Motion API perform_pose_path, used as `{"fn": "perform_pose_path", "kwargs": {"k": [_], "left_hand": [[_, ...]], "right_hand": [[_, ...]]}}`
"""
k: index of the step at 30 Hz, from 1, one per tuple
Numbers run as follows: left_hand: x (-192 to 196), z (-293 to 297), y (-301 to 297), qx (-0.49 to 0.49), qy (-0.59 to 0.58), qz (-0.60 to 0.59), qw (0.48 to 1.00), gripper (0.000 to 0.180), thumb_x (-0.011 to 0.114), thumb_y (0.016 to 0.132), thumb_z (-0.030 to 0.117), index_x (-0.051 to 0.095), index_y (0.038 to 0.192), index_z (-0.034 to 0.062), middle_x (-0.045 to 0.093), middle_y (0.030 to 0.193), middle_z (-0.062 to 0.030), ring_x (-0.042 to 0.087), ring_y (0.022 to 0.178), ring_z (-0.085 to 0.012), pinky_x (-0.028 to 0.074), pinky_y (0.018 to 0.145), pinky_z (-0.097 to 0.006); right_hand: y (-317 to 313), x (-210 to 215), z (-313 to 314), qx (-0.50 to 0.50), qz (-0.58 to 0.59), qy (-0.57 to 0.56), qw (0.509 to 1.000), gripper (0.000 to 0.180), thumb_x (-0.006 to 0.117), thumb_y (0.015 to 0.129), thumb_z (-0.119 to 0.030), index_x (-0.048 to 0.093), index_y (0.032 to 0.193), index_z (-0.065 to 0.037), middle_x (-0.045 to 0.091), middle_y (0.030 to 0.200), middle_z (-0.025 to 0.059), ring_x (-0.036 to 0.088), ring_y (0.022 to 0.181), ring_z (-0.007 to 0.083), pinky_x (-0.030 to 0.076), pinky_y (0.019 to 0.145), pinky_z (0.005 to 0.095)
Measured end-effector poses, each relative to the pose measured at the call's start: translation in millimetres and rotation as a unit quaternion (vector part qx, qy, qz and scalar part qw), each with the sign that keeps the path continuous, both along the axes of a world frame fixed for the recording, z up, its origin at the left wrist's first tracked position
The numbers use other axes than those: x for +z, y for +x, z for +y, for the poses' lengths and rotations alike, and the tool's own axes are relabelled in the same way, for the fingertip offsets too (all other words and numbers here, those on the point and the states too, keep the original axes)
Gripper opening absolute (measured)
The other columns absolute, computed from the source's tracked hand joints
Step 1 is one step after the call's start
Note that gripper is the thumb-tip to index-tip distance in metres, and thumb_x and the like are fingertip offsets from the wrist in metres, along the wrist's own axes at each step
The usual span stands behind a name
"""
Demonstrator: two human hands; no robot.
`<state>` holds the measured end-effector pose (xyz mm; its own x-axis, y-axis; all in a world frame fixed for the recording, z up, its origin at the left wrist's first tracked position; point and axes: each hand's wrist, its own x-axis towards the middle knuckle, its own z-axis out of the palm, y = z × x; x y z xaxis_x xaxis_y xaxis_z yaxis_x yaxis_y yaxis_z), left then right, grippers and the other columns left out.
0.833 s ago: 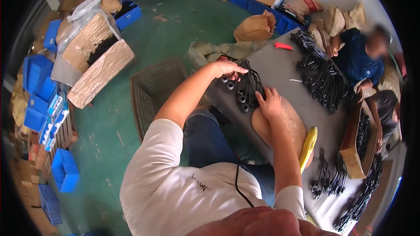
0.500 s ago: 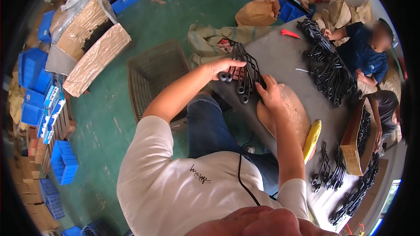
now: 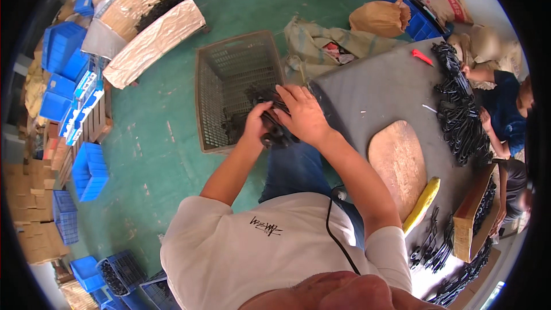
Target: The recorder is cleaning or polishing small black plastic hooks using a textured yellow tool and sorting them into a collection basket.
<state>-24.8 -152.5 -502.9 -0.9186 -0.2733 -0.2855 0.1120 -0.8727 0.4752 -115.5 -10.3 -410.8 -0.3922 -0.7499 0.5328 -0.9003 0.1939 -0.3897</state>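
Both hands are closed around a bundle of thin black rods with round ringed ends [image 3: 276, 135], held over the near right part of a grey-brown mesh crate [image 3: 202, 103]. My left hand [image 3: 256, 121] grips the bundle from the left. My right hand [image 3: 305, 113] lies over its right side, fingers bent around it. Ringed ends point down toward me, while the far part of the bundle is dark and blurred. More black pieces [image 3: 232, 123] lie inside the crate, partly hidden by my hands.
To the right is a grey table [image 3: 361, 89] with a rounded brown board [image 3: 397, 158], a yellow object [image 3: 422, 204], a red cutter [image 3: 422, 57] and heaps of black pieces [image 3: 459, 117]. Two people are at its far side, near a cardboard box [image 3: 464, 235]. Blue bins [image 3: 90, 172] stand left.
Both hands have moved with the bundle from the table's edge to over the crate. My right hand now wraps the bundle. The view has shifted, showing more of the crate.
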Motion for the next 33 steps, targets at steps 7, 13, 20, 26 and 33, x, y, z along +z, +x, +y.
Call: {"fn": "perform_pose_path", "kwargs": {"k": [7,13,20,26,33], "left_hand": [[-96,-128,23,0.053,-0.174,-0.071,0.981,0.029,0.060,0.091,0.022,0.067,0.108,-0.0005,0.072,0.099,-0.0147,0.069,0.092,-0.0277,0.054,0.085,-0.041],[-217,-209,43,0.139,-0.091,-0.211,0.963,0.021,0.069,0.085,0.020,0.067,0.099,0.0038,0.072,0.097,-0.0134,0.065,0.088,-0.0285,0.053,0.084,-0.044],[-280,-203,5,0.102,-0.025,-0.538,0.836,0.064,0.059,0.086,0.039,0.054,0.138,0.0030,0.056,0.139,-0.0206,0.054,0.125,-0.0393,0.045,0.102,-0.056],[-227,-235,-92,0.146,-0.255,-0.370,0.881,0.055,0.055,0.091,0.030,0.054,0.136,-0.0031,0.056,0.138,-0.0212,0.055,0.124,-0.0302,0.047,0.100,-0.041],[47,45,-176,0.169,-0.600,0.049,0.780,0.040,0.057,0.096,0.009,0.053,0.132,-0.0060,0.056,0.136,-0.0210,0.054,0.126,-0.0295,0.042,0.108,-0.040]], "right_hand": [[12,16,50,-0.071,-0.065,0.006,0.995,0.043,0.071,0.086,-0.009,0.062,0.127,-0.004,0.058,0.131,0.0196,0.056,0.120,0.0374,0.046,0.103,0.0440],[44,22,151,-0.122,-0.063,0.031,0.990,0.038,0.068,0.087,-0.004,0.064,0.125,-0.005,0.059,0.128,0.0190,0.061,0.114,0.0369,0.052,0.095,0.0437],[101,32,298,-0.425,-0.067,0.025,0.902,0.033,0.064,0.088,-0.004,0.065,0.120,-0.006,0.060,0.126,0.0160,0.062,0.109,0.0360,0.051,0.094,0.0446],[139,14,432,-0.678,0.040,0.032,0.733,0.035,0.066,0.087,-0.010,0.065,0.122,-0.008,0.065,0.120,0.0122,0.060,0.112,0.0338,0.047,0.097,0.0430],[150,-5,517,-0.701,0.048,0.321,0.635,0.060,0.071,0.087,-0.032,0.054,0.138,-0.005,0.060,0.132,0.0109,0.049,0.131,0.0274,0.033,0.112,0.0483]]}}
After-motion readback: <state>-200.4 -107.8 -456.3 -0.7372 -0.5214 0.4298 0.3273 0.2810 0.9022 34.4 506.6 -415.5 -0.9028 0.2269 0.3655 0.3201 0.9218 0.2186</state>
